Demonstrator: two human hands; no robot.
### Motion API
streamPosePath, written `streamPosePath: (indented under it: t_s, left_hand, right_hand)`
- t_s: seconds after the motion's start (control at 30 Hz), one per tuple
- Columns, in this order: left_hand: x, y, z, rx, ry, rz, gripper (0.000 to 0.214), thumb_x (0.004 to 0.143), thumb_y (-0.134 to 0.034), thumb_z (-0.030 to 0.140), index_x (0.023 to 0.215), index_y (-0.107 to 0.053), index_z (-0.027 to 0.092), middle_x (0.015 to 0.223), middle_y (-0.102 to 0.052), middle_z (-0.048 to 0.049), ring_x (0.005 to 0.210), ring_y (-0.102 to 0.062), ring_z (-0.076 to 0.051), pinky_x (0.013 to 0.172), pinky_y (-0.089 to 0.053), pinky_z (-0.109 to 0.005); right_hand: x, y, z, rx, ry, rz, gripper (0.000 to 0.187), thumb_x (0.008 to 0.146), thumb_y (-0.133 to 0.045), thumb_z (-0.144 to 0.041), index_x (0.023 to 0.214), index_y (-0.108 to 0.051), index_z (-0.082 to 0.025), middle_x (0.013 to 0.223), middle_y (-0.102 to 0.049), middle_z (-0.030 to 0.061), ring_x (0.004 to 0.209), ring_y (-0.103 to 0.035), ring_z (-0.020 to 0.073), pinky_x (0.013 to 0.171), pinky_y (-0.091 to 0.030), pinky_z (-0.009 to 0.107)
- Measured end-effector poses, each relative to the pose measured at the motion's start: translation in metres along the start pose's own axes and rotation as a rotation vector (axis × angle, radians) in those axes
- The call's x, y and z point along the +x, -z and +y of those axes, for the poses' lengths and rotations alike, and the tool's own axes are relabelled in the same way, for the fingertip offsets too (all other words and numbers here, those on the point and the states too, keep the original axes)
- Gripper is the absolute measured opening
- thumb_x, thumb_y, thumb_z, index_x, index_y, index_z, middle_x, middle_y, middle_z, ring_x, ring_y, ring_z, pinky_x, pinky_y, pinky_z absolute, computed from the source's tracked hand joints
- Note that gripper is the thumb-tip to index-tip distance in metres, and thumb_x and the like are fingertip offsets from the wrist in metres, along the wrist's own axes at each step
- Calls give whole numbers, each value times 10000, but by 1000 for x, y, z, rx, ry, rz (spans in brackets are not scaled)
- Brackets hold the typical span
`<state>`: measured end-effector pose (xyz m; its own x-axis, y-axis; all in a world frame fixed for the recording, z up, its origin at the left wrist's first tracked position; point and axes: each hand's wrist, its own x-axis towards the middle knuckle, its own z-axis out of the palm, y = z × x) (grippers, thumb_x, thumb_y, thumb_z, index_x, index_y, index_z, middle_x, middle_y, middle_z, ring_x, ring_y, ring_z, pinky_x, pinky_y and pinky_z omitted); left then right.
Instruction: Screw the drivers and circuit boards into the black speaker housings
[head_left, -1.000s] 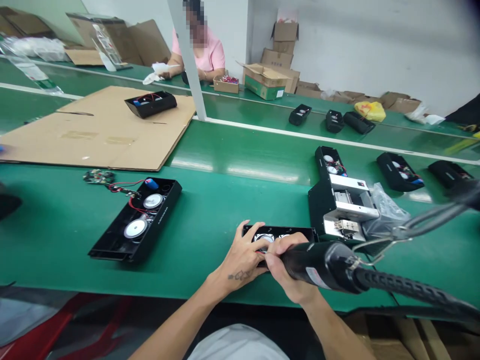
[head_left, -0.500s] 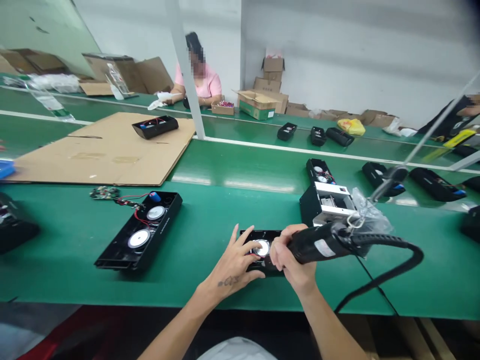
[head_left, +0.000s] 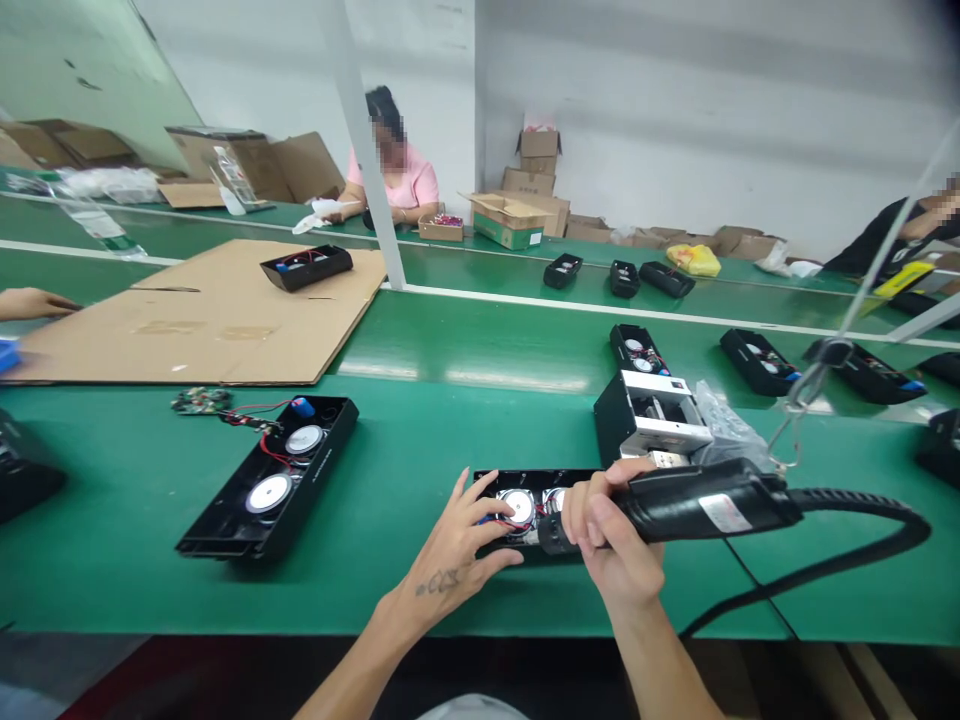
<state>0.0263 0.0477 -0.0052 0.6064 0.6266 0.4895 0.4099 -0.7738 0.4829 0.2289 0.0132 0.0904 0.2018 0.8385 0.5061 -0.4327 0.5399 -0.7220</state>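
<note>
In the lower middle of the head view lies a black speaker housing [head_left: 577, 478] with round silver speaker drivers [head_left: 517, 509] and thin red wires inside. My left hand [head_left: 457, 535] grips its left end, fingers spread across the far side and thumb along the near side. A black electric screwdriver [head_left: 690, 505] is wrapped in my right hand [head_left: 615, 530], lying nearly level. Its front end points left, low over the housing beside a driver. Whether the bit touches a screw is hidden. My right hand covers the housing's right part.
Left of my hands sits another open housing [head_left: 319, 475] with a wired circuit board [head_left: 201, 401]. A metal-faced black box [head_left: 649, 415] stands behind the screwdriver, whose cable [head_left: 862, 505] curves right. Cardboard [head_left: 202, 310] covers the left; another person's hand [head_left: 34, 303] reaches over it. Other housings stand farther back.
My right hand and the screwdriver have shifted right, and the tool lies flatter, uncovering a second driver. Another person's hand has come in at the left edge. The view has shifted slightly.
</note>
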Motion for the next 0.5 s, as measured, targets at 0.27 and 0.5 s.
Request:
streamPosePath:
  t_s: [0.27,0.5]
  left_hand:
    - [7,-1,8,-41,-67,34,118,1043,-709,210,1067,-814,258,1130,-803,-43,1533,-545,-331,1341,-269,-725]
    - [27,-6,31,-97,-151,32,126,1040,-741,298,1131,-770,215,971,-841,-19,1338,-712,-271,1377,-257,-652]
  right_hand:
    - [-5,10,-18,5,4,109,186,1012,-599,-181,1130,-640,-318,585,-426,-111,418,-372,90,481,-438,218]
    - [-6,20,-38,-15,8,198,161,972,-625,-192,1081,-643,-309,560,-421,-111,394,-340,94,454,-398,223]
